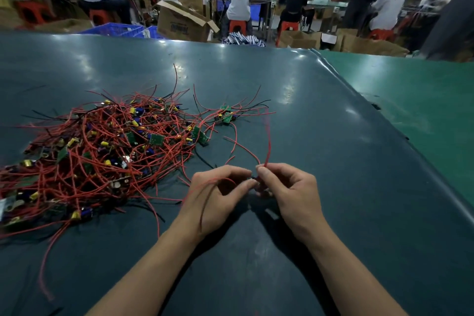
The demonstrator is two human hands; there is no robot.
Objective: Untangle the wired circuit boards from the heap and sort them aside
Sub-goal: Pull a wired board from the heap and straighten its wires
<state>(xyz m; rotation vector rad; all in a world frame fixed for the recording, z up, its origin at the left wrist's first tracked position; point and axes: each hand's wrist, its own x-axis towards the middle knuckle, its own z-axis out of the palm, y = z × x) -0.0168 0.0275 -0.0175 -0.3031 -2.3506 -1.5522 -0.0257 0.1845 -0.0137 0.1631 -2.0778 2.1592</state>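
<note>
Grip, both hands, met near the bench's near middle: left hand (218,195) curled, red leads looped over its back and through the fingers; right hand (284,187) pinched at thumb and forefinger on a red lead (268,136) rising up and away from the fingertips. Held piece between the two hands largely hidden; only a dark speck visible where the fingertips meet, board itself not confirmed. Heap of wired circuit boards (97,151) to the left, well apart from the hands: red and black wires densely crossed, green boards and yellow-and-blue capacitors scattered through. Sorted cluster (225,115), a few green boards with leads splayed, beyond the hands and just right of the heap's edge, on dark bench (320,149). Step judged: freeing one unit's leads, already clear of the main mass. Progress judged early, heap far larger than the sorted lot. Next move calls for drawing the looped leads off the left hand without snagging, then laying the unit by the sorted cluster. Background: seated workers, cartons, red stools.
</note>
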